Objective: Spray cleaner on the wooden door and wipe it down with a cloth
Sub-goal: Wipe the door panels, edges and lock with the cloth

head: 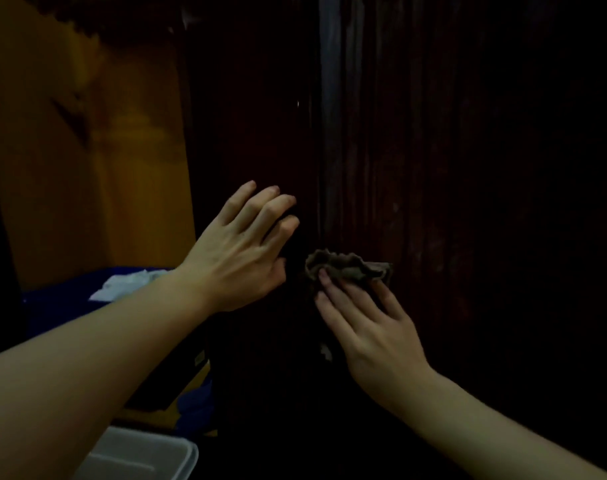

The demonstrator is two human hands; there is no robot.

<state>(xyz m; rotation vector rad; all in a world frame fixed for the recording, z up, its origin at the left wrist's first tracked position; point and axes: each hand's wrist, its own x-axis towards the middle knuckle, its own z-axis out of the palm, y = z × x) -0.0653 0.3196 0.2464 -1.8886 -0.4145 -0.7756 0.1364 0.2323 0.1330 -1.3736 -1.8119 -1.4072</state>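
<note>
Two bare forearms reach forward from the lower corners toward the dark wooden door. On the right, the right hand lies flat with straight fingers on a small crumpled brown cloth, pressing it against the door near the vertical groove at the middle of the panel. Just beside it, the left hand rests on the door with its fingers spread and slightly bent, holding nothing. Both hands are close but apart. Past the door's left edge stands a yellow wall. Below it a blue bin holds white crumpled paper, and a white plastic container sits in the bottom left corner.
</note>
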